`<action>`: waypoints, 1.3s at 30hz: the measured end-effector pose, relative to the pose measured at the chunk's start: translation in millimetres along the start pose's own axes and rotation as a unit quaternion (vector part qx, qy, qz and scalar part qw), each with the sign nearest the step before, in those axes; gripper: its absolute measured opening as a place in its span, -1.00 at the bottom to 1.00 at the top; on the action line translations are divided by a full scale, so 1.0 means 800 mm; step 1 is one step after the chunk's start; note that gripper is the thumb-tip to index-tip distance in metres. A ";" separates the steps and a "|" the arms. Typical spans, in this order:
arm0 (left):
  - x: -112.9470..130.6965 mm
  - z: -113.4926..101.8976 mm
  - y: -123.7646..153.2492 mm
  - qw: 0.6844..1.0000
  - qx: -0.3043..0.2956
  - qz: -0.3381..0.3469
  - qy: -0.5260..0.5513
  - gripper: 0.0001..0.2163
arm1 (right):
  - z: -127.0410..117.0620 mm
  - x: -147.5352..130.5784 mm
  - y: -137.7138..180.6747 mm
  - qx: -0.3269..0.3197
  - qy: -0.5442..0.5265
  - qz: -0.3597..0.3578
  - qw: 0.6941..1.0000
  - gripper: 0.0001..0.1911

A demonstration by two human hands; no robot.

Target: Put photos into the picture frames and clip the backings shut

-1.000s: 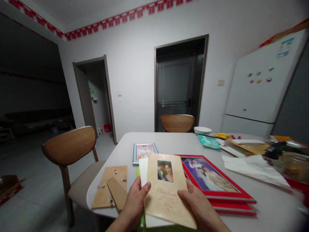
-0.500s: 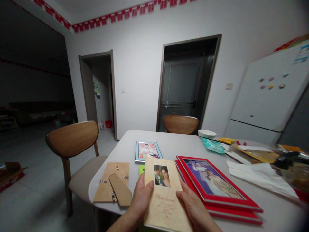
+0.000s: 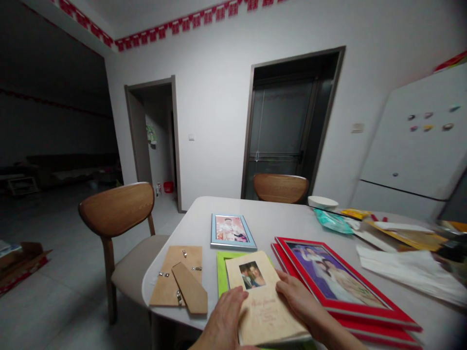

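A cream photo card [image 3: 266,311], printed with a small picture of a couple and lines of script, is between my two hands. My left hand [image 3: 226,318] grips its lower left edge, the fingers lying over the front. At the right edge, my right hand [image 3: 301,296] holds it from the side. Beneath the card, a bright green photo frame [image 3: 222,272] shows at the left and along the bottom; whether the card touches it I cannot tell. To the left lies a brown backing board [image 3: 166,272] with metal clips and a stand leg [image 3: 190,289].
A blue photo frame [image 3: 215,231] lies farther back. Stacked red photo frames [image 3: 365,311] are close to my right hand. Farther right are a white bowl [image 3: 323,202], a teal packet [image 3: 333,221] and white paper [image 3: 412,272]. Wooden chairs [image 3: 120,209] stand around the table [image 3: 197,209].
The card has moved down and tilted flatter, over the green frame, which now shows more. My left hand has shifted its fingers onto the card's front. The view has turned slightly left.
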State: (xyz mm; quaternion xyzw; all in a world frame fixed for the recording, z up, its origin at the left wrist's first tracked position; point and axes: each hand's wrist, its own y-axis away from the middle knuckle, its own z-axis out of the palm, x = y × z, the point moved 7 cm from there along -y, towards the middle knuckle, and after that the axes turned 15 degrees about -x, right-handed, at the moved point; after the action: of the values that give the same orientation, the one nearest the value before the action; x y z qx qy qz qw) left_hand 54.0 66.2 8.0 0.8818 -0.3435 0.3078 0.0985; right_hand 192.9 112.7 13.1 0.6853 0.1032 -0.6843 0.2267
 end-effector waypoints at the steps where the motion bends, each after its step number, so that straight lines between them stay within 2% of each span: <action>1: -0.001 0.001 -0.002 1.000 -0.002 0.010 -0.015 -0.19 | 0.001 -0.002 -0.003 0.003 0.028 -0.008 1.000 -0.42; 3: 0.000 0.001 -0.005 0.999 -0.008 0.029 -0.040 -0.20 | -0.001 -0.010 -0.005 0.022 0.119 -0.024 0.992 -0.46; 5: 0.004 0.000 -0.006 0.998 -0.015 0.039 -0.057 -0.22 | -0.006 -0.018 -0.003 0.047 0.241 -0.027 0.969 -0.53; 10: 0.023 -0.008 -0.001 0.996 -0.050 0.037 -0.066 -0.22 | -0.016 -0.027 0.008 0.115 0.499 0.040 0.858 -0.69; 14: 0.029 -0.008 0.000 0.995 -0.079 0.012 -0.066 -0.22 | -0.017 -0.024 0.017 0.163 0.594 0.102 0.781 -0.71; 17: 0.026 -0.003 -0.004 0.994 -0.083 0.006 -0.076 -0.23 | -0.015 -0.023 0.021 0.182 0.627 0.114 0.749 -0.71; 19: 0.025 -0.001 -0.007 0.993 -0.081 0.009 -0.085 -0.24 | -0.014 -0.022 0.023 0.189 0.636 0.116 0.739 -0.70; 25: 0.028 -0.004 -0.009 0.991 -0.087 0.015 -0.096 -0.27 | -0.007 -0.022 0.027 0.177 0.648 0.101 0.734 -0.68; 31: 0.023 -0.006 -0.009 0.994 -0.070 0.004 -0.088 -0.21 | -0.012 -0.027 0.030 0.190 0.620 0.061 0.759 -0.61; 36: 0.023 -0.007 -0.008 0.993 -0.078 -0.001 -0.086 -0.25 | 0.002 -0.023 0.035 0.169 0.637 0.032 0.752 -0.76; 39: 0.026 -0.009 -0.007 0.994 -0.075 0.009 -0.077 -0.25 | 0.016 -0.016 0.039 0.146 0.637 0.004 0.757 -0.77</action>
State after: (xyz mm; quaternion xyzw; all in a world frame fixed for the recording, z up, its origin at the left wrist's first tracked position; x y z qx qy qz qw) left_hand 66.7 61.8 26.5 0.8898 -0.3802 0.2135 0.1348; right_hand 195.1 81.5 31.6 0.9881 0.1199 -0.0956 0.0080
